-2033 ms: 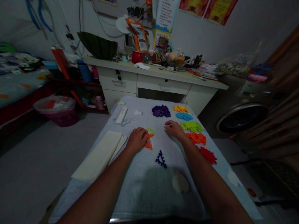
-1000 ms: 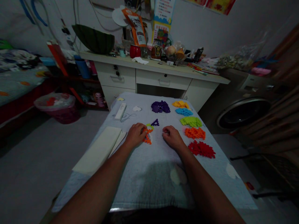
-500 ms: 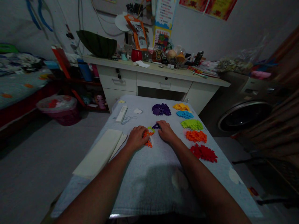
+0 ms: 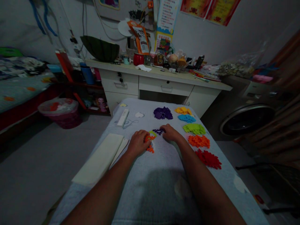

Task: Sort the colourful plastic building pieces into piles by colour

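Note:
Near the middle of the cloth-covered table, my left hand [image 4: 140, 141] has its fingers closed around orange toothed toy pieces [image 4: 150, 147]. A light green piece [image 4: 152, 133] shows just beyond the orange ones and seems to touch them. My right hand [image 4: 170, 132] pinches the right end of a dark purple toothed piece [image 4: 158, 131], whose left end lies close to the green one. Whether purple and green are joined, I cannot tell. A heap of similar purple pieces [image 4: 163, 113] lies farther back.
Yellow [image 4: 183, 110], blue [image 4: 187, 118], green [image 4: 194, 128], orange [image 4: 199, 141] and red [image 4: 209, 158] heaps line the table's right side. A white box [image 4: 123, 117] and a long cream-coloured slab [image 4: 99, 159] lie left. Behind stands a cluttered white desk [image 4: 150, 82].
My right hand has shifted slightly right, and more of the purple piece shows between the hands. The left hand stays on the orange pieces. The whole view has tilted slightly upward.

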Demonstrator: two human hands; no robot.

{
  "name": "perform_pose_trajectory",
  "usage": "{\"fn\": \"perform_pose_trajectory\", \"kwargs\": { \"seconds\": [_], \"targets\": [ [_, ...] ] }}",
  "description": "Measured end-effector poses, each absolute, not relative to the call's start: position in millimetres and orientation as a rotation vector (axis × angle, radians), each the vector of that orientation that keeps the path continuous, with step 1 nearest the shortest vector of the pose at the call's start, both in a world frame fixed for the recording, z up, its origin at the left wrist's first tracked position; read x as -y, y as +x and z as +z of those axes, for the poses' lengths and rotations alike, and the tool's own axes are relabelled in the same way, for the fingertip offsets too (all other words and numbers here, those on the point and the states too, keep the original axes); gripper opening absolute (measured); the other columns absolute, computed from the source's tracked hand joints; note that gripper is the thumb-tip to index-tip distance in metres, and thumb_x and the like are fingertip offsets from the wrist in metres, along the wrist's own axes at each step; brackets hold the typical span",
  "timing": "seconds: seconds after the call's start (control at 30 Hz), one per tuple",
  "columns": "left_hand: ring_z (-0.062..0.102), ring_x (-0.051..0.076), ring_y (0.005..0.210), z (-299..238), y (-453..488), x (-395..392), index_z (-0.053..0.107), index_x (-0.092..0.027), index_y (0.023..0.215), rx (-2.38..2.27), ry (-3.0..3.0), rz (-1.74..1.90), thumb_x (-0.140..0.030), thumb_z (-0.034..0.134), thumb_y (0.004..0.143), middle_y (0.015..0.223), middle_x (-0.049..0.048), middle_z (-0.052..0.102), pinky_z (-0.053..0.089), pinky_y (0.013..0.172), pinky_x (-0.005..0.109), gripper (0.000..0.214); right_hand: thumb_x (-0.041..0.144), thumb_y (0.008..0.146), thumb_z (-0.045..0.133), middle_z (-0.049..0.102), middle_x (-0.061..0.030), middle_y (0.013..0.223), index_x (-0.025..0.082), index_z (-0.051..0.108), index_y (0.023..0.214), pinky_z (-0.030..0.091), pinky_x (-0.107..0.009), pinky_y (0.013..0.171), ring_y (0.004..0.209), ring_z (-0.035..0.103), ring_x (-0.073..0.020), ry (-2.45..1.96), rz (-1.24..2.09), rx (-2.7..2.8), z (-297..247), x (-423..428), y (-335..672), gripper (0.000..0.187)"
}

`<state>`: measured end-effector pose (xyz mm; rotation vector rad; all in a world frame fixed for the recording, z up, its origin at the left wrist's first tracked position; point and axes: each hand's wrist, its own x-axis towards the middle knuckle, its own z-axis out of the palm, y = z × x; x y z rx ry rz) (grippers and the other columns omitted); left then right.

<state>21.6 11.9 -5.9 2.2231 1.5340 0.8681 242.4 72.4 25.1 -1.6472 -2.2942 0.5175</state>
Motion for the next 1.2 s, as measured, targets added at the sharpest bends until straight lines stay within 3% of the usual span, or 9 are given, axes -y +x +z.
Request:
{"fn": "perform_pose_trajectory", "kwargs": {
  "seconds": [0.13,0.37,0.6,0.83,1.03,1.2],
  "targets": [
    [0.059,0.026,0.1,-1,23,-10,0.065,-0.02,0.109,-1.527,2.212,0.866,-0.029,0.063,0.076,0.111,0.008,0.067,0.045,0.092,0.04,0.034,-0.004,0.07,0.057,0.054,-0.0025,0.09,0.016,0.07,0.094,0.041,-0.024,0.084,0.083,0.052,-0.0126,-1.642,0.464,2.216,21,-74,246,0.034],
    [0.058,0.027,0.103,3,23,-8,0.065,-0.019,0.111,-1.546,2.2,0.816,-0.022,0.062,0.071,0.113,0.0076,0.067,0.044,0.093,0.041,0.04,0.016,0.072,0.066,0.061,-0.0015,0.089,0.017,0.067,0.09,0.042,-0.026,0.081,0.083,0.055,-0.0146,-1.651,0.429,1.969,12,-85,256,0.018],
    [0.058,0.027,0.102,2,23,-9,0.065,-0.021,0.107,-1.551,2.194,0.812,-0.024,0.062,0.074,0.112,0.0073,0.067,0.044,0.092,0.041,0.033,0.033,0.075,0.06,0.064,-0.0025,0.076,0.016,0.067,0.087,0.042,-0.027,0.071,0.072,0.056,-0.0179,-1.783,0.247,1.553,11,-124,264,0.021],
    [0.059,0.026,0.101,3,24,-8,0.065,-0.022,0.104,-1.566,2.173,0.827,-0.022,0.063,0.075,0.109,0.0068,0.068,0.044,0.09,0.04,0.03,0.027,0.073,0.063,0.066,-0.0057,0.078,0.017,0.067,0.086,0.044,-0.028,0.073,0.075,0.058,-0.0196,-1.831,0.141,1.45,3,-148,254,0.017],
    [0.059,0.026,0.1,2,23,-9,0.065,-0.021,0.106,-1.558,2.176,0.834,-0.022,0.062,0.076,0.107,0.0071,0.068,0.045,0.09,0.039,0.03,0.016,0.077,0.057,0.067,-0.012,0.098,0.016,0.066,0.106,0.045,-0.031,0.082,0.092,0.061,-0.0226,-1.947,0.168,1.513,-2,-140,247,0.03],
    [0.06,0.025,0.1,0,22,-11,0.064,-0.02,0.107,-1.551,2.154,0.866,-0.022,0.059,0.079,0.108,0.0079,0.067,0.045,0.091,0.039,0.029,0.013,0.072,0.054,0.066,-0.0099,0.097,0.015,0.067,0.102,0.046,-0.031,0.088,0.093,0.06,-0.0215,-1.869,0.199,1.527,-5,-132,251,0.033]
  ]
}}
